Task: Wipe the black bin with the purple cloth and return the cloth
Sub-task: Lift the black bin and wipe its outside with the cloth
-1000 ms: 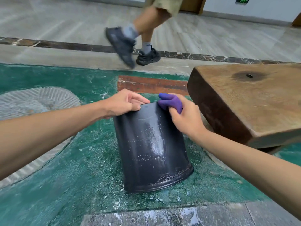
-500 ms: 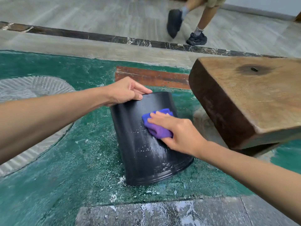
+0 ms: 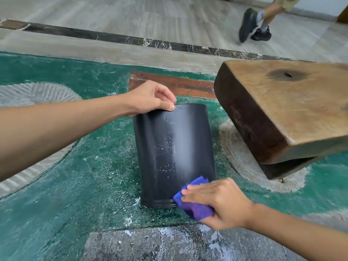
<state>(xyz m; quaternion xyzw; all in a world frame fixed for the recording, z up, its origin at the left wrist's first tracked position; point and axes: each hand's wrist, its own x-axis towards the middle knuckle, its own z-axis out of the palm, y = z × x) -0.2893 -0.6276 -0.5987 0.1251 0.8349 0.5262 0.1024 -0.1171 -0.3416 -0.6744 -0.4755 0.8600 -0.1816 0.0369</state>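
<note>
The black bin [image 3: 175, 147] lies tipped on the green floor, its rimmed end toward me and white specks on its side. My left hand [image 3: 150, 98] grips the far top edge of the bin with curled fingers. My right hand [image 3: 218, 200] holds the crumpled purple cloth [image 3: 194, 204] against the bin's near right corner, by the rim. Part of the cloth is hidden under my fingers.
A thick wooden slab [image 3: 282, 110] juts in close on the right, over a pale stone base [image 3: 241, 162]. A grey stone strip [image 3: 169, 243] lies in front. A person's legs and dark shoes [image 3: 252, 25] cross the far tiled floor at upper right.
My right hand has swept the cloth down the bin's side, from the top edge to the near rim. The left hand has stayed on the top edge. The walking person has moved right.
</note>
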